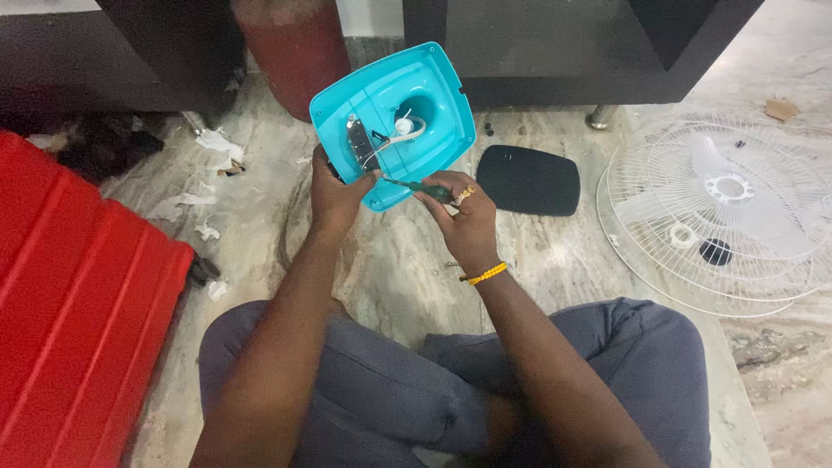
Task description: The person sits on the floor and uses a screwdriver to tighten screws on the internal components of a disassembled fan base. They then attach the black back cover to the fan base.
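Hands meet over the floor in the head view, which is the only one I have. My left hand (334, 192) is closed on the lower left edge of a turquoise plastic base (394, 121), thumb over the rim, holding it tilted with its hollow side towards me. My right hand (464, 217) is closed around a green screwdriver (425, 187) whose tip points left at the base's lower rim, just beside my left thumb.

Around that grip, room is tight above: a dark shelf unit (555, 43) and a red cylinder (299, 52) stand just beyond the base's top edge. To the right of my right hand a black oval cover (529, 180) lies near, and a white fan grille (719, 212) lies well beyond it, cut off by the frame edge. To the left of my left hand there is bare marble floor (390, 277) with paper scraps (212, 143), then a red ribbed panel (78, 286).

Inside the base I make out a metal plate and white wiring, but the screw heads are too small to tell. My fingers behind the base are hidden.
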